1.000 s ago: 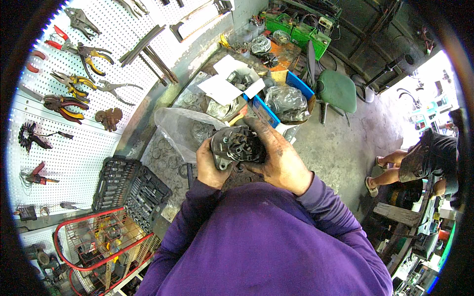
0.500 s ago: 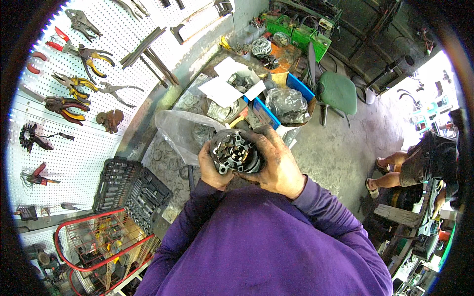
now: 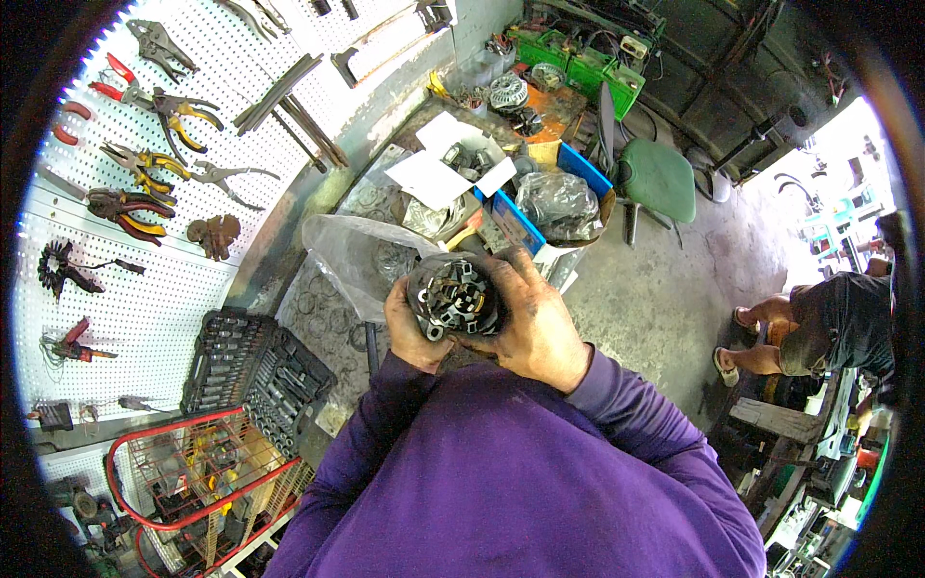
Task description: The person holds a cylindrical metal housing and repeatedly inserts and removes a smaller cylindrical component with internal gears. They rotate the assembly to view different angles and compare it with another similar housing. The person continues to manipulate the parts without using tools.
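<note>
Clasping round black-and-silver metal machine part (image 3: 457,299) between left hand (image 3: 413,328) and grease-blackened right hand (image 3: 541,323), closed snugly round its sides, beyond purple shirt (image 3: 501,472). Can't see underside. Hiding near end of translucent plastic bag (image 3: 349,252); can't make out bagged contents of blue-sided cardboard box (image 3: 523,223).

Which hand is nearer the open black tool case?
Left. The left hand, gripping a dark round part, is right of the tool case; the right hand, across the part, is farther right.

Toolbox (image 3: 281,383) left of machine part (image 3: 457,297)
</note>
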Available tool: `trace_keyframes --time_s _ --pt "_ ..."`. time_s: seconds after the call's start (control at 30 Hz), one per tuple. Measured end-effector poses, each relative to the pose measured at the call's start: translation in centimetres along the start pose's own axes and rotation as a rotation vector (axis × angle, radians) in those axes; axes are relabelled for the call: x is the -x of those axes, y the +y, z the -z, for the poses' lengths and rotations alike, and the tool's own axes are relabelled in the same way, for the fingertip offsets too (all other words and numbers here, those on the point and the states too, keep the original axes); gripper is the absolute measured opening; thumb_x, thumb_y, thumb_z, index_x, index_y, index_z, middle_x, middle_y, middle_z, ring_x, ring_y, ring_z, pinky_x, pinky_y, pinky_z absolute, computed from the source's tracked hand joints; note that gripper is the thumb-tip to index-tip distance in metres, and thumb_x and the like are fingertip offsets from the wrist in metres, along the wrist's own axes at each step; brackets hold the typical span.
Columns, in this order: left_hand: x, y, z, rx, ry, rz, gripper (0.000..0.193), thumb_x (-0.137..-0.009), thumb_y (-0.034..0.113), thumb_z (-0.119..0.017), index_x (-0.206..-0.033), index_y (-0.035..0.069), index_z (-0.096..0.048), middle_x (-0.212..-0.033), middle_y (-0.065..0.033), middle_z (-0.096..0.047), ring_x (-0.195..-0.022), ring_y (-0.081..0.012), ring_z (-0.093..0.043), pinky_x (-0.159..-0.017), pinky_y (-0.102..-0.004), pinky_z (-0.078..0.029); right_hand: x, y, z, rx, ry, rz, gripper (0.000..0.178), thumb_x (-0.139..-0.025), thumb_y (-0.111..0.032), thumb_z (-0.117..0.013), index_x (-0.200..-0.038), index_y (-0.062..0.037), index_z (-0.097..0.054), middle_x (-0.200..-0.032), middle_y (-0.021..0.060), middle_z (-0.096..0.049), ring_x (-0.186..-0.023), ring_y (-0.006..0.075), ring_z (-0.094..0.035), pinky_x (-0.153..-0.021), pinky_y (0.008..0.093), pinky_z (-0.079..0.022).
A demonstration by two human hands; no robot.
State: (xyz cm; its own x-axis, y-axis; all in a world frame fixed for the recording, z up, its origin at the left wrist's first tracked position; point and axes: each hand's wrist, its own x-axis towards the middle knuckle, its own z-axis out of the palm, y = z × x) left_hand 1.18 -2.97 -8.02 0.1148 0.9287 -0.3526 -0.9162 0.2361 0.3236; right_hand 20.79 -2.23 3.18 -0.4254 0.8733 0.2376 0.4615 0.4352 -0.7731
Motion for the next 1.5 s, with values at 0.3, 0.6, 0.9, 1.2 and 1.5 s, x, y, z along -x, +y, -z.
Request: trace_keyframes --time_s 0.3,0.6,0.9,1.2,1.5 --pt "0.7 0.1 -1.5 -0.033 0.035 -0.025 0.050 -0.106 0.037 -0.038 -0.124 0.001 -0.068 -0.119 -0.0163 -0.075 -0.108 -0.0317 -0.073 -0.100 -0.0486 -0.059 0.4 1.4 -0.6 -0.146 0.066 0.008 0.080 -0.066 -0.019 -0.098 -0.134 0.0016 -0.062 -0.125 0.0173 -0.059 -0.114 0.0356 -0.063 -0.101 0.0436 -0.053" --pt "0.8 0.2 -1.7 -0.056 0.046 -0.032 0.047 -0.107 0.033 -0.037 -0.122 0.001 -0.068 -0.116 -0.0153 -0.075 -0.106 -0.0290 -0.074 -0.098 -0.0465 -0.060 0.7 2.0 -0.9 -0.163 0.109 0.019 0.080 -0.064 -0.022 -0.099 -0.132 0.0015 -0.063 -0.124 0.0174 -0.061 -0.115 0.0362 -0.063 -0.100 0.0438 -0.053" --pt "-0.9 -0.8 2.6 -0.479 0.169 -0.288 0.048 -0.106 0.035 -0.040 -0.125 0.002 -0.069 -0.121 -0.0145 -0.075 -0.108 -0.0293 -0.074 -0.098 -0.0458 -0.059 0.8 2.2 -0.9 -0.104 0.141 0.049 0.082 -0.062 -0.027 -0.100 -0.130 0.0025 -0.063 -0.122 0.0177 -0.061 -0.114 0.0367 -0.063 -0.100 0.0445 -0.052" --pt "0.0 0.2 0.5 -0.153 0.110 -0.115 0.036 -0.105 0.022 -0.042 -0.121 0.004 -0.068 -0.114 -0.0092 -0.076 -0.102 -0.0235 -0.074 -0.093 -0.0400 -0.061 0.5 2.5 -0.8 -0.046 0.117 0.068 0.084 -0.063 -0.027 -0.100 -0.131 0.0039 -0.062 -0.127 0.0199 -0.061 -0.120 0.0381 -0.063 -0.103 0.0444 -0.052" --pt "0.3 0.3 -1.6 -0.093 0.147 -0.131 0.032 -0.105 0.026 -0.047 -0.114 0.006 -0.071 -0.107 -0.0073 -0.077 -0.097 -0.0229 -0.075 -0.088 -0.0406 -0.062 0.3 3.2 -1.1 -0.082 0.004 -0.060 0.090 -0.066 -0.019 -0.098 -0.140 0.0045 -0.053 -0.137 0.0213 -0.057 -0.127 0.0357 -0.060 -0.110 0.0423 -0.049"
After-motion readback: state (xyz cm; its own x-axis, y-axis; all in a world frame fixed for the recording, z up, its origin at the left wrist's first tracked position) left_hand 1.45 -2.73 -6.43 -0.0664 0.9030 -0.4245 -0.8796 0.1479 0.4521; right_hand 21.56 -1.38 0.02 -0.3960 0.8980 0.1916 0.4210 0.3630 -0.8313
